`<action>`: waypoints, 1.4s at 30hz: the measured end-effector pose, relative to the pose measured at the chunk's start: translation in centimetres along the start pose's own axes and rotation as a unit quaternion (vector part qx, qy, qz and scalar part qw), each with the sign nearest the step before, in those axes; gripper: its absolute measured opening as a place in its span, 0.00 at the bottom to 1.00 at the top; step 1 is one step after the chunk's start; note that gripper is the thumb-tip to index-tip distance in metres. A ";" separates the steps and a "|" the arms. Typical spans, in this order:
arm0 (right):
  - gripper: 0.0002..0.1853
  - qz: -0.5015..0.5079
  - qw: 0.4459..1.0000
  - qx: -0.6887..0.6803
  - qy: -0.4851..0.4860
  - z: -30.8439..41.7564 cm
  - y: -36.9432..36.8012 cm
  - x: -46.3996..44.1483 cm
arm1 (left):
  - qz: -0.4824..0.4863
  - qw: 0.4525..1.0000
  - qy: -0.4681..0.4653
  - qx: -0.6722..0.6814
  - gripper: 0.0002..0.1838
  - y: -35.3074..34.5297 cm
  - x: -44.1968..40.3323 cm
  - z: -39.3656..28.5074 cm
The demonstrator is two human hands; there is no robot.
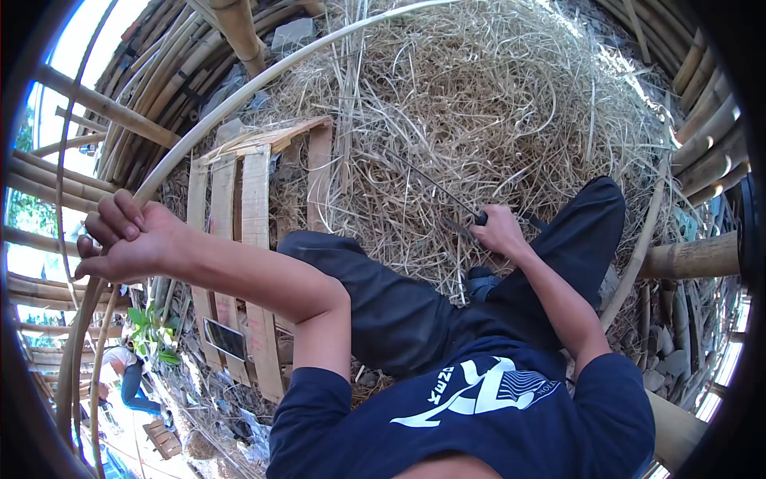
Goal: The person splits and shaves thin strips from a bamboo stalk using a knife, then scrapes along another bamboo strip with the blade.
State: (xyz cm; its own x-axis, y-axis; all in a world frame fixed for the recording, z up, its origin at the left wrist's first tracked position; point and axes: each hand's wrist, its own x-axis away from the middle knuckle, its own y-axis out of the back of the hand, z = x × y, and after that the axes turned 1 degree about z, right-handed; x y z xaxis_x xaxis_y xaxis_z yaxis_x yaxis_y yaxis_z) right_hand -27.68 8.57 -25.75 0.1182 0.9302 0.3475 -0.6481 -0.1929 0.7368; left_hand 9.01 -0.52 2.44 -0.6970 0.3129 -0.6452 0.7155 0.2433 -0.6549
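Note:
My left hand is raised at the far left, palm up, with its fingers curled. A long pale bamboo strip arches from the top down to this hand and comes out below it; the contact inside the hand is partly hidden. Over my bent leg, my right hand is closed on what looks like a knife. Its short dark blade points left, and the fist covers most of the handle. A long thin dark rod with a black end meets the thumb side of this hand.
Dry shavings heap in front of my legs. A wooden pallet lies left of my knee, with a phone on it. Bamboo poles stand around. Another person is outside at lower left.

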 end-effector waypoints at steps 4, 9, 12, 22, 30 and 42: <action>0.17 -0.058 0.997 -0.025 0.032 -2.2 0.2 0.9 | -0.011 1.000 0.014 -0.008 0.26 -1.6 1.2 0.7; 0.16 -0.090 0.992 -0.088 0.010 -1.5 1.5 2.5 | 0.005 0.999 0.033 -0.018 0.25 -2.8 2.5 1.3; 0.15 -0.098 0.983 -0.158 -0.009 0.0 2.0 2.8 | 0.020 0.999 0.047 -0.004 0.28 -3.7 3.3 1.4; 0.11 -0.160 0.950 -0.250 0.098 4.0 3.0 1.9 | 0.094 0.993 0.066 -0.016 0.29 -4.5 3.9 0.7; 0.12 -0.145 0.928 -0.317 0.132 8.6 4.4 0.7 | 0.168 0.979 0.099 0.064 0.30 -6.1 6.3 3.1; 0.28 -0.192 0.893 -0.277 0.299 18.2 10.0 -2.5 | 0.234 0.962 0.084 0.111 0.28 -9.3 9.6 2.8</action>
State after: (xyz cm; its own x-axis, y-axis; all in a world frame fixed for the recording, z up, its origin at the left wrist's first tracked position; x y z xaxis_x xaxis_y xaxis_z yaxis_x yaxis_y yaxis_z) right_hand -20.72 -1.37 -8.68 0.0964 0.9270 -0.3625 -0.9380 0.2065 0.2785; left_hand -4.50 -2.40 1.24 -0.2693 0.4896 -0.8293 0.9085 -0.1566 -0.3875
